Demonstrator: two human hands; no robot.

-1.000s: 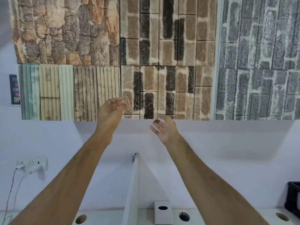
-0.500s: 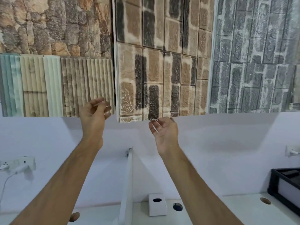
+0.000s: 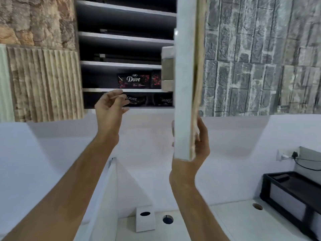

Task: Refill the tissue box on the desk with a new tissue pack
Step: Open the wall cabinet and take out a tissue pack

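Observation:
A white cube tissue box [image 3: 145, 219] with a dark oval slot stands on the white desk [image 3: 225, 223] at the bottom centre. Above it a wall cabinet stands open, its door [image 3: 186, 84] swung out edge-on towards me. My right hand [image 3: 198, 145] grips the door's lower edge. Dark tissue packs marked Dove lie on the two lowest shelves: one [image 3: 134, 80] on the upper of these, others [image 3: 137, 100] on the bottom shelf. My left hand [image 3: 111, 105] is raised in front of the bottom shelf, fingers loosely curled and holding nothing.
A white divider panel [image 3: 104, 197] rises from the desk left of the tissue box. A round cable hole [image 3: 168, 219] lies beside the box. A black organiser [image 3: 293, 197] sits at the right, with a wall socket and cable [image 3: 288, 156] above it.
The cabinet door, shut before, has swung open under my right hand and shows the shelves. My left hand has moved right, up to the bottom shelf.

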